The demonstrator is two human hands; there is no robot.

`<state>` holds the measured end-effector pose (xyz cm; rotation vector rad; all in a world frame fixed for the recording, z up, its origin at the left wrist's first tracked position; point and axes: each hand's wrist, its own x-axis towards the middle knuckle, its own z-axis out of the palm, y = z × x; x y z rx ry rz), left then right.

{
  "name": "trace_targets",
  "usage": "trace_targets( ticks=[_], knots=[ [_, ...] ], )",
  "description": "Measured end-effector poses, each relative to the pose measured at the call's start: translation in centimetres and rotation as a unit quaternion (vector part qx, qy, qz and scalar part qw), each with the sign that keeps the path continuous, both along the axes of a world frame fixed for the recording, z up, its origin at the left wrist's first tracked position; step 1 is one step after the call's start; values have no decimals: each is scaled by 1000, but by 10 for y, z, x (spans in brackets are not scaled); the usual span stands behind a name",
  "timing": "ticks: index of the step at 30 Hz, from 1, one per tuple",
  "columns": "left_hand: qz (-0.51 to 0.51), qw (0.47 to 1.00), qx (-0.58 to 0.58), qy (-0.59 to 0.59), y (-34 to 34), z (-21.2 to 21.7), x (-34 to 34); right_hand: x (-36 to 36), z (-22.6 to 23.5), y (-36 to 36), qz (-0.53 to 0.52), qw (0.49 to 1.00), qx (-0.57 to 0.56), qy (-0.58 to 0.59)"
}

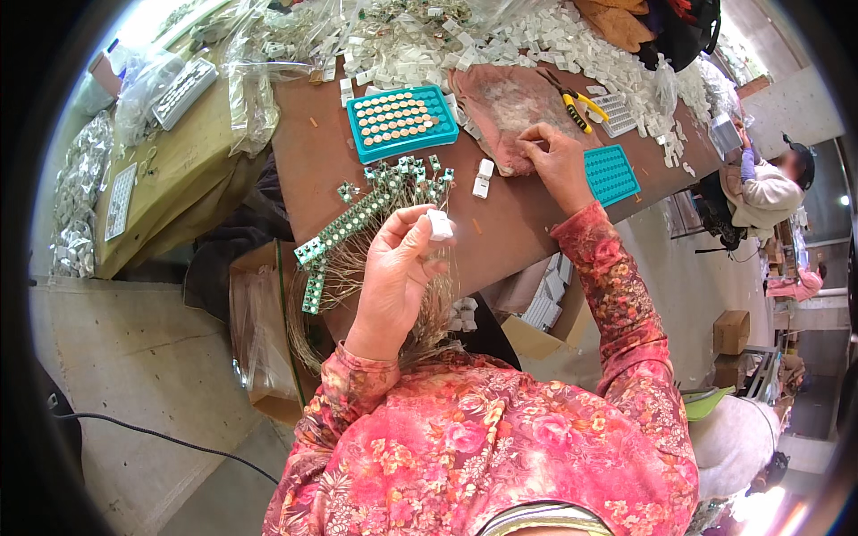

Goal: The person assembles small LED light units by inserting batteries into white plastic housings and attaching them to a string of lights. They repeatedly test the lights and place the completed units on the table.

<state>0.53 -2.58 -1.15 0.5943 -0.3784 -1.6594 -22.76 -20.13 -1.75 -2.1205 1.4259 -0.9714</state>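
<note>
My left hand [393, 272] pinches a small white plastic casing [440, 225] between thumb and fingers, raised above the table's near edge. Over the edge of a worn pink cloth [487, 103], my right hand [559, 165] has its thumb and fingertips pressed together; whatever they hold is too small or hidden. Two white casings [483, 178] lie on the table between my hands. Left of them are green circuit boards [344, 228] in strips, with thin wires trailing toward me. A teal tray [359, 146] beyond the boards carries rows of round, copper-coloured discs.
Yellow-handled pliers [579, 111] lie on the cloth's right side. A second teal tray [612, 174] sits by my right forearm. White casings [554, 45] pile up across the back. Open cardboard boxes [567, 326] stand below the table. Another person [769, 192] sits at far right.
</note>
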Motion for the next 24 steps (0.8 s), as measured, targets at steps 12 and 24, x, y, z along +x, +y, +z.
trace_targets(
  ticks=[12, 24],
  knots=[
    [4, 1000, 11, 14, 0, 1, 0, 13, 37, 18, 114, 857, 346, -365],
    [3, 1000, 10, 16, 3, 7, -1, 38, 74, 84, 206, 739, 469, -438]
  ],
)
